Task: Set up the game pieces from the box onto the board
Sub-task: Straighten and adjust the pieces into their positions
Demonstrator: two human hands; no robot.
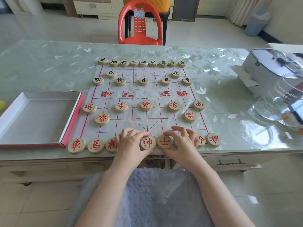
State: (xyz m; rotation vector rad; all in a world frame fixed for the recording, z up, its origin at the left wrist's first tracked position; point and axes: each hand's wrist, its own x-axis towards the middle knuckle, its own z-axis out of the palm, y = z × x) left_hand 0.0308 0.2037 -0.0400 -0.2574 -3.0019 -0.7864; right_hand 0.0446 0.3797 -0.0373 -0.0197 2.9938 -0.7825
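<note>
Covering the middle of the counter (49,63) with the board (147,95), crowding the 6 o'clock edge, leaving open room at 10 o'clock. Keeping the empty box (37,115) at 9 o'clock. Pinching the piece reading 帅 (148,142) in the left grip (131,143), the piece reading 士 (164,142) in the right grip (182,143), at 6 o'clock.

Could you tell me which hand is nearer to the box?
Left. The left hand is to the right of the box, at the board's near edge; the right hand is beside it, farther right.
</note>
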